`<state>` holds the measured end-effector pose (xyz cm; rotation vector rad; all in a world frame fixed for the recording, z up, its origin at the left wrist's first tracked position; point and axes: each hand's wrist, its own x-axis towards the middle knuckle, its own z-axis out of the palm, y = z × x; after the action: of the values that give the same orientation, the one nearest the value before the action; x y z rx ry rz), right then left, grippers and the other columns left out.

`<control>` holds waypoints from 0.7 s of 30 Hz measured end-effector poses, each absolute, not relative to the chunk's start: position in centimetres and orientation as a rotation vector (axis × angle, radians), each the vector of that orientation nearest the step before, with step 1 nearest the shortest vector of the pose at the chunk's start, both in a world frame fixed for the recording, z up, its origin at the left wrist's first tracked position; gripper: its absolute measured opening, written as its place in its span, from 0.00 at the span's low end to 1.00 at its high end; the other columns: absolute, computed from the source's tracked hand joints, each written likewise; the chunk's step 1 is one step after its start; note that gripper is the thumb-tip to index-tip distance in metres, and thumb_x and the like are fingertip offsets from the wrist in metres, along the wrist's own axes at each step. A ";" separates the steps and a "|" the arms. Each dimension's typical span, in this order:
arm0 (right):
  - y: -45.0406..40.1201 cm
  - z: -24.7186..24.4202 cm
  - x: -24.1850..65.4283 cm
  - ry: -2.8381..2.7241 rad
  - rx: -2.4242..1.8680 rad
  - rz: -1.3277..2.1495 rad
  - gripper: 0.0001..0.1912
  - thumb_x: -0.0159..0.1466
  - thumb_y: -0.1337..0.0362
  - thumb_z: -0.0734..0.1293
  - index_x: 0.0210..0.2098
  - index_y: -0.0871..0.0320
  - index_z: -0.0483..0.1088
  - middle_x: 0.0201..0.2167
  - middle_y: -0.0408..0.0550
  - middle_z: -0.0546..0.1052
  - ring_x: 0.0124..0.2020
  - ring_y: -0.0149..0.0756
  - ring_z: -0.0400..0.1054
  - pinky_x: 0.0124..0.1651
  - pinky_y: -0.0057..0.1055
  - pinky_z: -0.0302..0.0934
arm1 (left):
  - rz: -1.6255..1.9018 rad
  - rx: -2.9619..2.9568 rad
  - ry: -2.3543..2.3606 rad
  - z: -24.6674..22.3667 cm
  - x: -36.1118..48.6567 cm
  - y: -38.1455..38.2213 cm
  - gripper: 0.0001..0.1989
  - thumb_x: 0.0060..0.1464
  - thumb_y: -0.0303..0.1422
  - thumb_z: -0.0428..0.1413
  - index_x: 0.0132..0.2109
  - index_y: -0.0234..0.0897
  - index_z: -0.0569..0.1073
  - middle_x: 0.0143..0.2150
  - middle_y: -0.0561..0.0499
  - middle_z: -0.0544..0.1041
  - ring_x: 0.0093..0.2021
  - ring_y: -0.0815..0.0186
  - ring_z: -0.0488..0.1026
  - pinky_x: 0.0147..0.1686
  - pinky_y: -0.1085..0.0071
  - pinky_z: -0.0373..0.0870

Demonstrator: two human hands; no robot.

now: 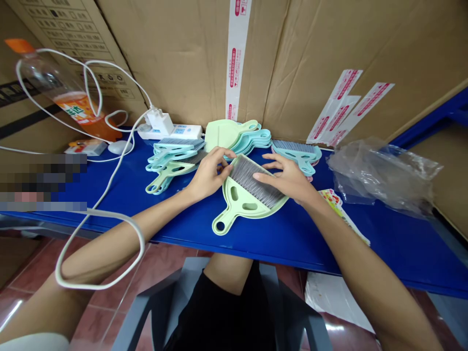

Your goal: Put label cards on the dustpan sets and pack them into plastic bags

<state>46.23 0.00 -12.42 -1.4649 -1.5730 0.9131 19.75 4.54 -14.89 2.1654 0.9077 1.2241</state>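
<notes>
One pale-green brush [250, 190], ring-ended (grey bristles [252, 178], two oval slots [234, 193]).

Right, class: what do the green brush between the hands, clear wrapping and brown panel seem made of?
Green brush: probably moulded plastic, smooth, satin, rounded cut-outs; fine grey bristles, perhaps synthetic.
Clear wrapping: likely plastic film, glossy, crinkled, see-through.
Brown panel: apparently cardboard, matte, creased.
</notes>
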 end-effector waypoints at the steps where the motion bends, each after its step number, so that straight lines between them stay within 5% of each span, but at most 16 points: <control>1: -0.1 -12.2 46.2 -1.502 -1.457 1.070 0.45 0.51 0.47 0.89 0.63 0.52 0.76 0.50 0.57 0.87 0.48 0.55 0.84 0.52 0.56 0.80 | 1.245 2.139 0.896 -14.8 19.8 4.4 0.10 0.64 0.26 0.59 0.52 0.38 0.76 0.52 0.45 0.78 0.36 0.68 0.76 0.37 0.69 0.71; 7: -0.9 -11.2 45.6 -1.398 -1.242 1.679 0.34 0.46 0.51 0.91 0.47 0.55 0.83 0.43 0.51 0.89 0.43 0.48 0.85 0.44 0.39 0.82 | 1.267 1.868 0.833 -14.6 19.9 4.8 0.11 0.62 0.35 0.67 0.47 0.37 0.76 0.47 0.47 0.79 0.36 0.68 0.76 0.34 0.72 0.69; 11: -0.6 -10.8 45.8 -1.291 -1.160 1.433 0.31 0.47 0.52 0.91 0.46 0.54 0.84 0.42 0.48 0.89 0.40 0.45 0.85 0.46 0.40 0.82 | 1.199 1.558 0.742 -13.5 19.3 5.4 0.20 0.62 0.48 0.70 0.48 0.36 0.79 0.44 0.47 0.82 0.36 0.66 0.77 0.34 0.72 0.73; 15: 0.2 -10.8 46.3 -1.120 -1.009 1.110 0.31 0.48 0.49 0.90 0.46 0.51 0.81 0.46 0.45 0.89 0.48 0.49 0.84 0.58 0.48 0.80 | 0.982 1.338 0.570 -12.1 18.6 5.3 0.32 0.63 0.62 0.64 0.53 0.35 0.80 0.48 0.40 0.86 0.39 0.56 0.85 0.31 0.67 0.80; 21: 1.2 -11.6 47.1 -1.184 -0.958 0.885 0.33 0.49 0.43 0.88 0.47 0.48 0.78 0.48 0.44 0.88 0.54 0.51 0.83 0.65 0.53 0.76 | 1.035 1.316 0.521 -11.7 19.0 4.8 0.28 0.60 0.52 0.72 0.50 0.31 0.80 0.46 0.36 0.88 0.38 0.52 0.89 0.28 0.69 0.82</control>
<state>47.06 1.22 -11.56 -0.9577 -1.1835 0.8852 18.98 4.76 -11.67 1.3159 0.5213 1.0346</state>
